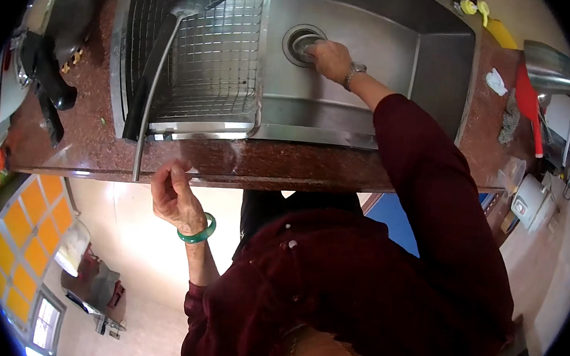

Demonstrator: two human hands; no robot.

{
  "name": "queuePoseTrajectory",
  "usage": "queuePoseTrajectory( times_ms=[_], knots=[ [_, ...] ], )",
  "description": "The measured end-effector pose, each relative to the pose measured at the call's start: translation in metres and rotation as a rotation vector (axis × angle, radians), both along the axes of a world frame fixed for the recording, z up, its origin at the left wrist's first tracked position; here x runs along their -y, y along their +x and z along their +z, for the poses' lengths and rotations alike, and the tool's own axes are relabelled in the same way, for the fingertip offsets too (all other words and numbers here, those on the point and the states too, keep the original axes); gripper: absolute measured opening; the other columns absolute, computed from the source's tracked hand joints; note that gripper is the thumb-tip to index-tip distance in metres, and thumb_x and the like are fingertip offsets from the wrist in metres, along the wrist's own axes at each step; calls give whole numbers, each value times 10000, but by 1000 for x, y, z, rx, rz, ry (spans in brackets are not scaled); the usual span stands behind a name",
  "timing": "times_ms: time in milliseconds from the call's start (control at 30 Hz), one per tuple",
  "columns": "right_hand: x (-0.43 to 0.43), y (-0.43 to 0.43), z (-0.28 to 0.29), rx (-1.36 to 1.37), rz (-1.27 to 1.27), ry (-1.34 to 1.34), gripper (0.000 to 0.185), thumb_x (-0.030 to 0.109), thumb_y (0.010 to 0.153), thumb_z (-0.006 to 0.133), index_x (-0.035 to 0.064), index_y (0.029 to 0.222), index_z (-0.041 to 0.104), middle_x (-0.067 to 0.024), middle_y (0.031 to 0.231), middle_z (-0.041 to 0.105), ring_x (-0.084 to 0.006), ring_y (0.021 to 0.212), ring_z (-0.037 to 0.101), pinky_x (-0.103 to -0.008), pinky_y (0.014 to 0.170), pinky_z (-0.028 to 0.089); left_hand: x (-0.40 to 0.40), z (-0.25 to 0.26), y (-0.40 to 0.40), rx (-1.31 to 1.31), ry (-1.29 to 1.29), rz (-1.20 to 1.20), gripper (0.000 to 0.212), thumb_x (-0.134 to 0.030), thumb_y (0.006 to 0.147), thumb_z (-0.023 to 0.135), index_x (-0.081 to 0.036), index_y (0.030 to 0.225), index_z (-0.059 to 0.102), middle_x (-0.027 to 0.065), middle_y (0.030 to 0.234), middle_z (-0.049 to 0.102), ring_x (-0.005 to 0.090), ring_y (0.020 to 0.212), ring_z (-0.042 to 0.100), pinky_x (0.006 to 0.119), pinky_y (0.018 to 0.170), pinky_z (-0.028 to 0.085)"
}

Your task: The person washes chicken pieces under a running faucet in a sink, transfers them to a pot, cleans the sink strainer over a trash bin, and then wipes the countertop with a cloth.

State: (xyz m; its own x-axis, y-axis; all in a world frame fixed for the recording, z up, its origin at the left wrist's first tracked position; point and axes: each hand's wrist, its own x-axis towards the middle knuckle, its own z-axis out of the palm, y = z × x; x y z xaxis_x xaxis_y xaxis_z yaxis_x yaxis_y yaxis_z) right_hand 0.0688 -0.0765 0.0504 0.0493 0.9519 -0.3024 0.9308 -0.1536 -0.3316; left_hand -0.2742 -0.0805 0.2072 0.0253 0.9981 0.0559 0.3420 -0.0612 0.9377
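My right hand (334,61) reaches into the right basin of the stainless steel sink (363,44). Its fingers grip what looks like a sink strainer (304,44), which sits tilted in the round drain opening (288,42); my fingers cover part of it. My left hand (179,193) is raised by the counter's front edge, loosely curled, with nothing visible in it. A green bangle circles that wrist. Close to it, the metal handle of a ladle or spatula (145,133) sticks out past the counter edge. A second, black handle (139,98) lies alongside it across the left basin.
A wire dish rack (214,49) fills the left basin. At left on the red-brown counter (88,149) stand a pot (63,13) and black-handled cookware (56,77). To the right are a crumpled white wad (496,81), a scouring pad (509,119) and a red-handled utensil (530,106).
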Motion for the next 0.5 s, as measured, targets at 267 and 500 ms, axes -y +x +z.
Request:
queuePoseTrajectory(
  times_ms=[267,500],
  knots=[
    [66,3,111,-65,50,427,97,31,713,590,74,800,585,-59,896,562,-229,680,582,-311,547,474,4,2,99,151,-224,-399,244,-35,798,581,8,1037,554,88,916,607,138,828,566,245,687,473],
    [94,5,186,-75,81,728,177,0,672,600,73,832,592,-73,937,532,-182,656,571,-276,518,468,-18,5,180,311,-487,-657,365,-178,814,602,1,1120,518,82,996,597,148,883,552,272,754,457]
  ],
)
